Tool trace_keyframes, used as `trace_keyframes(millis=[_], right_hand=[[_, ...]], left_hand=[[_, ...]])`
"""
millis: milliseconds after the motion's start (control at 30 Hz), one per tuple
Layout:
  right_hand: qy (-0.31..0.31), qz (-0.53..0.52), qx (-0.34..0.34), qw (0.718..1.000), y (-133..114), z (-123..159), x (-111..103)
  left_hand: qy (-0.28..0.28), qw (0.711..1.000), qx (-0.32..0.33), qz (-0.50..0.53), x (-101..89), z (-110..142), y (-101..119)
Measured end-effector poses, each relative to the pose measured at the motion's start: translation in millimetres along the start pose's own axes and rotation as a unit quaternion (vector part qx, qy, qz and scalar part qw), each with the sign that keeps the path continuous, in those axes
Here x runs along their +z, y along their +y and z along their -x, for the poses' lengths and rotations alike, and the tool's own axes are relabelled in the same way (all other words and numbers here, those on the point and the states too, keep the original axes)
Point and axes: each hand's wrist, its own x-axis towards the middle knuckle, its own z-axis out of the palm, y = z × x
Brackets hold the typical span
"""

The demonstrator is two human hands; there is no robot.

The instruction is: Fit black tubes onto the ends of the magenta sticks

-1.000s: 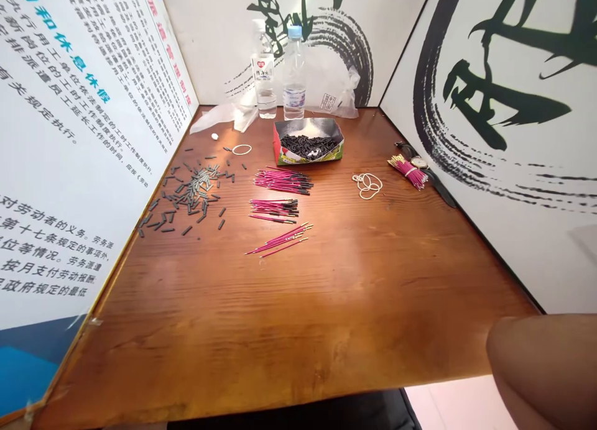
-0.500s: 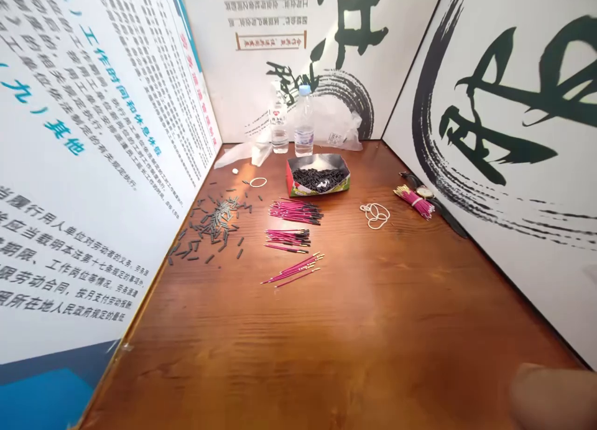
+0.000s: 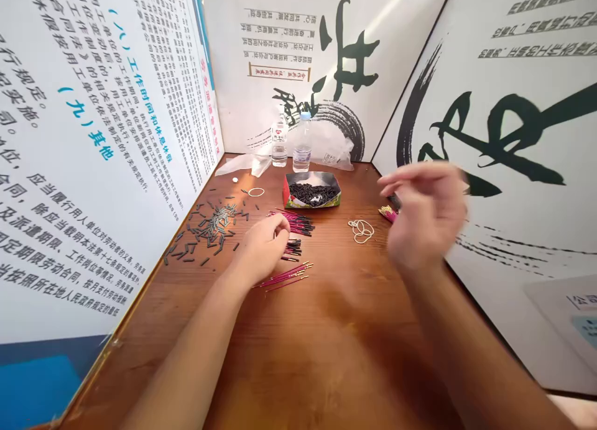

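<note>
My left hand (image 3: 263, 247) is at the left ends of the thin pink rods, its fingers curled together. It covers much of the middle pile of black-tipped rods (image 3: 293, 248), and whatever its fingertips grip is hidden. Just beyond it lies another black-tipped pile (image 3: 298, 223); nearer are loose rods with pale gold tips (image 3: 291, 273). My right hand (image 3: 426, 219) is raised at the right, slightly blurred, fingers stretched out and apart from the thumb, with nothing visible in it. Behind it shows part of a pink rod bundle (image 3: 387, 214).
Short black tubes (image 3: 217, 225) lie scattered at the left. A cardboard box (image 3: 289, 200) holds more black pieces. White rubber bands (image 3: 361, 231) lie right of the piles. Two water bottles (image 3: 302, 150) and clear plastic (image 3: 338, 150) stand by the back panel. Printed panels enclose the table (image 3: 326, 355).
Both hands have come into view: the left over the pink rods, the right up beside the bundle. Earlier only a blurred bit of a hand showed at lower right. The camera view has shifted slightly.
</note>
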Motion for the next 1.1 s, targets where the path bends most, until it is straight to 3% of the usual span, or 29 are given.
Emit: trace_keyframes(millis=[67,133,233,333,567,700,1100], right_hand=[[-0.005,0.011,0.016,1.000,13,15,8],[-0.054,0.047,0.042,0.997,34,33,17],[-0.176,0.109,0.061,0.976,65,54,28],[-0.210,0.135,0.081,0.965,78,61,34],[-0.259,0.136,0.067,0.954,69,61,33],[-0.283,0.129,0.078,0.947,65,64,34],[-0.296,0.120,0.092,0.943,61,64,33]], left_hand=[[0.025,0.998,0.021,-0.051,9.5,-14,-19],[0.007,0.993,0.036,-0.109,15.6,-19,-36],[-0.066,0.980,0.044,-0.182,17.9,-16,-50],[-0.126,0.968,0.025,-0.216,15.8,-11,-51],[-0.161,0.958,0.026,-0.236,10.3,-3,-41],[-0.154,0.946,0.030,-0.282,11.6,-2,-38],[-0.150,0.935,0.036,-0.321,17.3,-4,-34]])
